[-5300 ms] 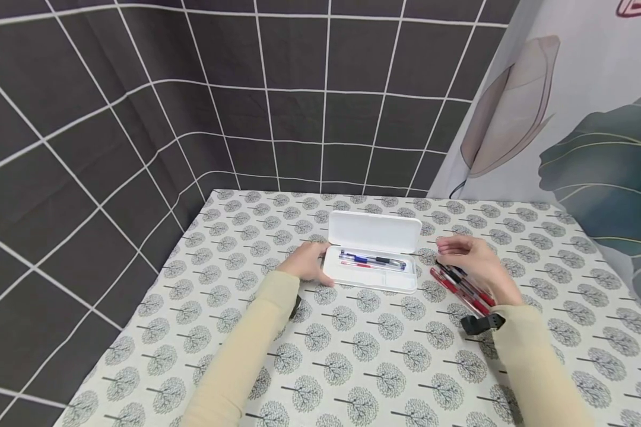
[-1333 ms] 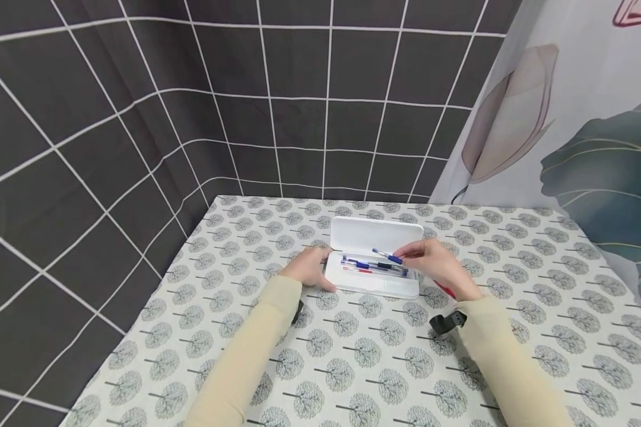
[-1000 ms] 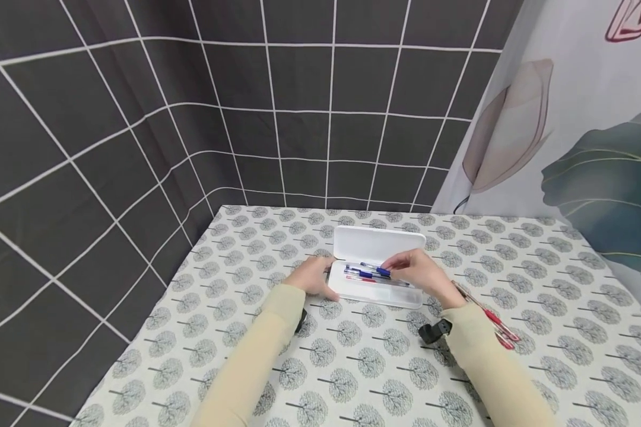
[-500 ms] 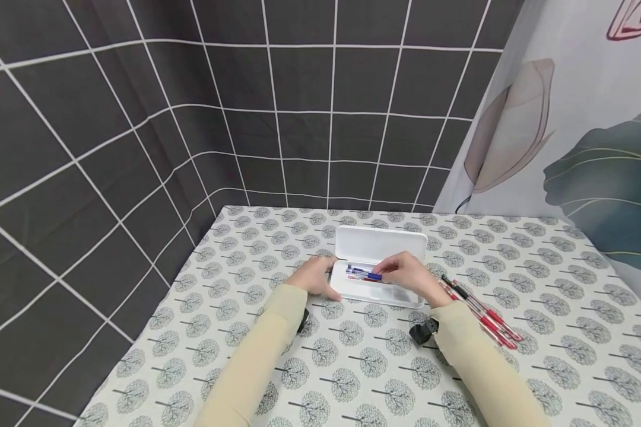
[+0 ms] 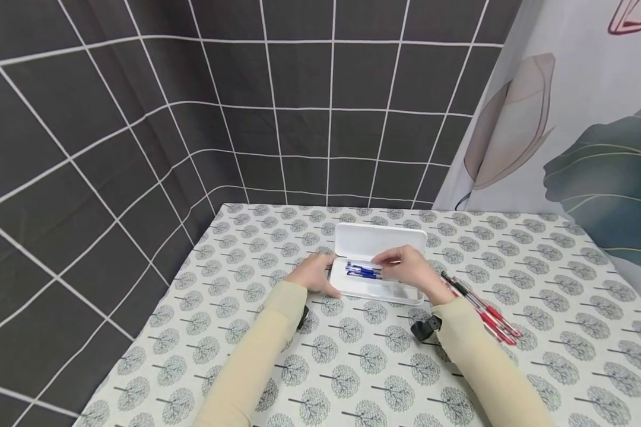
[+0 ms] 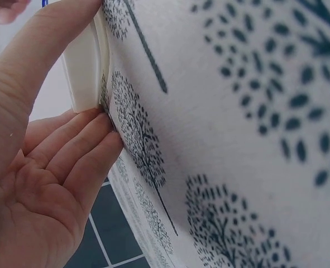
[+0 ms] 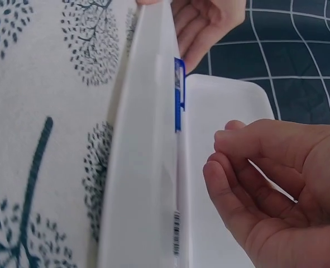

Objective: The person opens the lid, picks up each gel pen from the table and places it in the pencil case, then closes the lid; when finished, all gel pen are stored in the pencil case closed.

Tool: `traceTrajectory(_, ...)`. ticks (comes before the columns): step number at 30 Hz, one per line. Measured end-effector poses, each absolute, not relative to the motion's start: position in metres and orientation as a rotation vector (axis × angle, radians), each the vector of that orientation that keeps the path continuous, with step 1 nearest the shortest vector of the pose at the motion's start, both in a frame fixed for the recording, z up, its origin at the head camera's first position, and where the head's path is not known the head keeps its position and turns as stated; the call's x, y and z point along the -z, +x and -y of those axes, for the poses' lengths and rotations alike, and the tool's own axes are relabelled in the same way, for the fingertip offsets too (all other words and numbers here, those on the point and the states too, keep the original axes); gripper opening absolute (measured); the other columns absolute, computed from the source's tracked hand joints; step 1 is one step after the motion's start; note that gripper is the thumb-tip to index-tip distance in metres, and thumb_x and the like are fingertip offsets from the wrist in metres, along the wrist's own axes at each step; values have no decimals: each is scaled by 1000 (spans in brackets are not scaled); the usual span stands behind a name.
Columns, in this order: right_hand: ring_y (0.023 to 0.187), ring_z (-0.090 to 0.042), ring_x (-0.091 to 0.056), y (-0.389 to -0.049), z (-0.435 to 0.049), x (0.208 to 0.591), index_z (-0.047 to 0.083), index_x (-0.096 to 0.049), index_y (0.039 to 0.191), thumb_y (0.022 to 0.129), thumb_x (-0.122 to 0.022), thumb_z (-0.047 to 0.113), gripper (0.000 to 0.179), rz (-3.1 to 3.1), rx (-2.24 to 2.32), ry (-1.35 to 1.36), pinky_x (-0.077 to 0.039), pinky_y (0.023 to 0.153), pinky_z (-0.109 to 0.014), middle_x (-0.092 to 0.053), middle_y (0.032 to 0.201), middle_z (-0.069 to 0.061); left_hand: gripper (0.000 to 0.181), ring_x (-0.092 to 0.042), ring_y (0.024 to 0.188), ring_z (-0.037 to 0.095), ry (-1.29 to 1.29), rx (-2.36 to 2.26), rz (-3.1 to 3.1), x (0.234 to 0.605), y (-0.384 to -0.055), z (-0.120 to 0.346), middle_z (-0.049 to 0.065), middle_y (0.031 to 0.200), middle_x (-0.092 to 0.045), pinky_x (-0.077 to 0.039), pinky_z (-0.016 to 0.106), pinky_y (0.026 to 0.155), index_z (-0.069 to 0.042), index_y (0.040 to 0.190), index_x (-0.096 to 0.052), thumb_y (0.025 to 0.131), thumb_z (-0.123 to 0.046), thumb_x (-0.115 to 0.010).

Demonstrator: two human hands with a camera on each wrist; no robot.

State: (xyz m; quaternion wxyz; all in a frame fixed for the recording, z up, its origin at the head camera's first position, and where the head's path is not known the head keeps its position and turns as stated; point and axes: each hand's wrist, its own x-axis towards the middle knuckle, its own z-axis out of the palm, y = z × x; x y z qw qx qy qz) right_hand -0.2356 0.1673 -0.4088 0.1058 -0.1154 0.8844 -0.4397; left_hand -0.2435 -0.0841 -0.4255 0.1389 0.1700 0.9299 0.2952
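Note:
A white pencil case [image 5: 360, 288] lies on the table with its lid [image 5: 379, 239] raised at the back. My left hand [image 5: 312, 274] grips the case's left end, thumb at the front edge and fingers behind, also seen in the left wrist view. Several blue-gripped pens [image 5: 360, 271] lie side by side inside; their right ends are hidden by my right hand [image 5: 407, 268]. That hand hovers over the case. In the right wrist view, its fingers are loosely bent with nothing between them, beside a blue pen [image 7: 179, 95] that shows above the case wall [image 7: 142, 162].
Several loose pens, red and black [image 5: 483, 309], lie on the table right of the case, partly beneath the right forearm. A tree-patterned cloth [image 5: 278, 379] covers the table. A dark gridded curtain [image 5: 299, 130] stands behind and left, a pale leaf-print one [image 5: 518, 130] at right.
My right hand came from the loose pens, carried a blue-gripped pen over the case, lowered it among the others and let go. The left hand stays at the case's left end.

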Motion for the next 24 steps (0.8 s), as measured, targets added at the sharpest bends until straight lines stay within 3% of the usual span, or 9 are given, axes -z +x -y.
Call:
traceTrajectory(9, 97, -23, -67, -234, -175, 404, 1, -69, 115, 79, -73, 4, 36, -2568, 1355, -334, -59, 82, -30, -70, 109, -19, 87, -61, 114, 21, 497, -860, -2686, 424, -244, 84, 4, 129, -65, -44, 39, 108, -11, 134, -57, 56, -23, -95)
traceTrajectory(19, 103, -24, -64, -232, -189, 403, 2, -67, 120, 82, -72, 6, 39, -2573, 1368, -311, -55, 92, -36, -68, 116, -19, 87, -61, 109, 19, 496, -878, -2676, 426, -246, 84, 3, 126, -66, -45, 39, 107, -12, 133, -58, 55, -22, -95)
traceTrajectory(24, 105, -25, -64, -233, -197, 402, 3, -66, 121, 82, -72, 6, 40, -2577, 1341, -275, -55, 93, -36, -67, 119, -20, 92, -59, 118, 22, 502, -852, -2684, 423, -244, 85, 6, 132, -63, -42, 40, 110, -10, 138, -53, 56, -23, -94)
